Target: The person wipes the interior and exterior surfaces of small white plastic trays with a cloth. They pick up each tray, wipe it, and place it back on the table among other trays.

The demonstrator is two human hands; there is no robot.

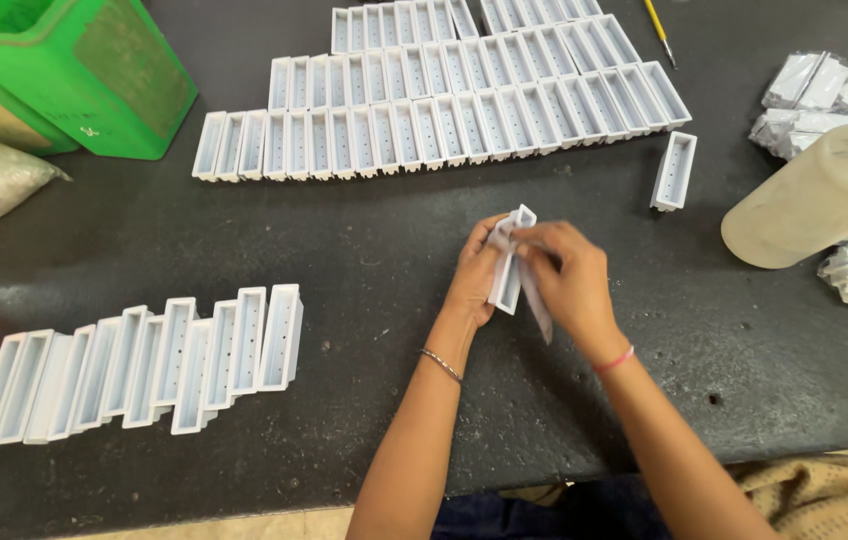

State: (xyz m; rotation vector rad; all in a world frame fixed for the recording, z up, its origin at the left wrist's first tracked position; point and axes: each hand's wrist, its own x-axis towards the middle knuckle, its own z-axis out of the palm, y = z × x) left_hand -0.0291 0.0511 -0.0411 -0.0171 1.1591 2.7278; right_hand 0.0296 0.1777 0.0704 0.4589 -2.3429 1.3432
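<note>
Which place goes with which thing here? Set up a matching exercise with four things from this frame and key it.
Things:
1. green bin
2. pale plastic bottle
3. single white tray
4. yellow pencil

Places:
A. top edge, right of centre
B. lying on its side at the right edge
C. top left corner
D. alone, just right of the long tray rows

Pairs: 1-C, 2-B, 3-D, 4-A
</note>
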